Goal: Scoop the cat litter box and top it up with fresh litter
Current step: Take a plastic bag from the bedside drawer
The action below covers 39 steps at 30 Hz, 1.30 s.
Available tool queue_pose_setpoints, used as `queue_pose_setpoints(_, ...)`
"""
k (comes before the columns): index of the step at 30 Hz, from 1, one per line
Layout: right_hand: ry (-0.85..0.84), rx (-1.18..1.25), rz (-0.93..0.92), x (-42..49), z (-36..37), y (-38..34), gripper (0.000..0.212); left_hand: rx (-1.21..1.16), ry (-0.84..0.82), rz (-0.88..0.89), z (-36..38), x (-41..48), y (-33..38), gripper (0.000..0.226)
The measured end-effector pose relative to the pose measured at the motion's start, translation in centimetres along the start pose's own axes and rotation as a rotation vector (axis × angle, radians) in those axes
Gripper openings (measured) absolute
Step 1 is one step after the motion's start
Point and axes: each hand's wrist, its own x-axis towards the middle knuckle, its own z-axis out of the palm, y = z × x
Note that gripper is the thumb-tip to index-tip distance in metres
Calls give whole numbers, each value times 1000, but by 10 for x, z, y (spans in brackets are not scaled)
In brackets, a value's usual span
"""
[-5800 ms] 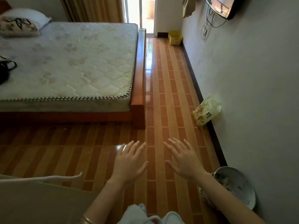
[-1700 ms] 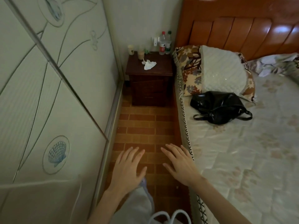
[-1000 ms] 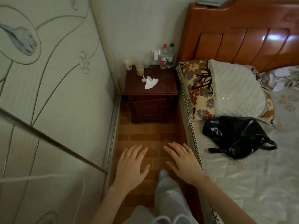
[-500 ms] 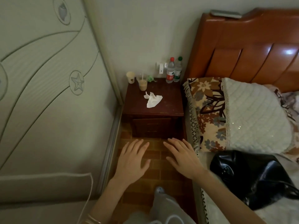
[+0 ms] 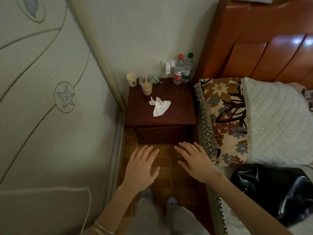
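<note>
Hovering palm-down before the nightstand (image 5: 179, 107): left hand (image 5: 141, 168), right hand (image 5: 196, 162).

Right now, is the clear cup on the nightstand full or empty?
Partly full: the clear cup stands upright on the nightstand, beige drink stops short of its rim, and a straw is inside.

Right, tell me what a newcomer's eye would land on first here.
The left hand and right hand hover flat and empty over the floor in the foreground. Just beyond them stands a dark nightstand with a crumpled tissue at its middle, a cup with a straw at back left and two bottles at back right. At right lies a floral pillow, with a black bag nearer the camera.
</note>
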Motion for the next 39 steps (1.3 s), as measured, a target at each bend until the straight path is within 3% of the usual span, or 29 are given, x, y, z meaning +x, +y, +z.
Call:
queue_pose_setpoints(6, 9, 12, 41, 46, 17, -5, 49, -33, -11, 71, 17, 33, -57, 57)
queue_pose_setpoints(12, -42, 4, 19, 90, 83, 7, 48, -26, -103, 88, 84, 68, -96, 57)
queue_pose_setpoints(31, 27, -81, -71, 205, 514, 145, 56, 8, -23, 67, 497, 186, -195, 56)
queue_pose_setpoints(39, 77, -161, -98, 250, 632, 185, 53, 108, 36, 89, 611, 218, -224, 60)
